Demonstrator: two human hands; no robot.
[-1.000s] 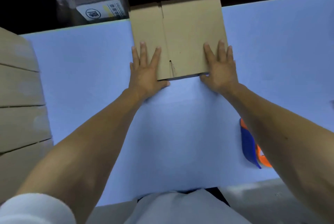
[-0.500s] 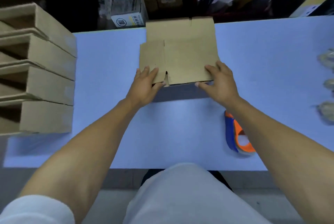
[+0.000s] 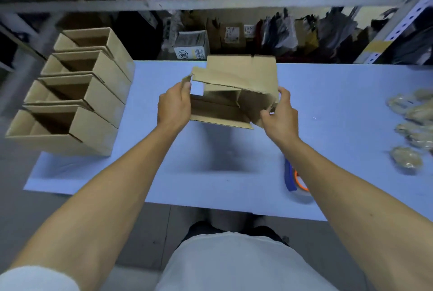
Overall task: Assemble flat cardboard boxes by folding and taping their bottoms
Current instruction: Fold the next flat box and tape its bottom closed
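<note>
both hands, left hand [image 3: 173,107] and right hand [image 3: 280,114], gripped the half-opened cardboard box [image 3: 236,93] with curled fingers above the desk [image 3: 234,173].

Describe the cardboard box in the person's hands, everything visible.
The cardboard box is plain brown corrugated board, partly opened from flat into a skewed tube, with its dark inside showing. Its loose flaps stick out unfolded, and no tape shows on it. It is held up above the blue table, near the far edge. The left hand grips its left flap, thumb on top. The right hand pinches its right edge.
</note>
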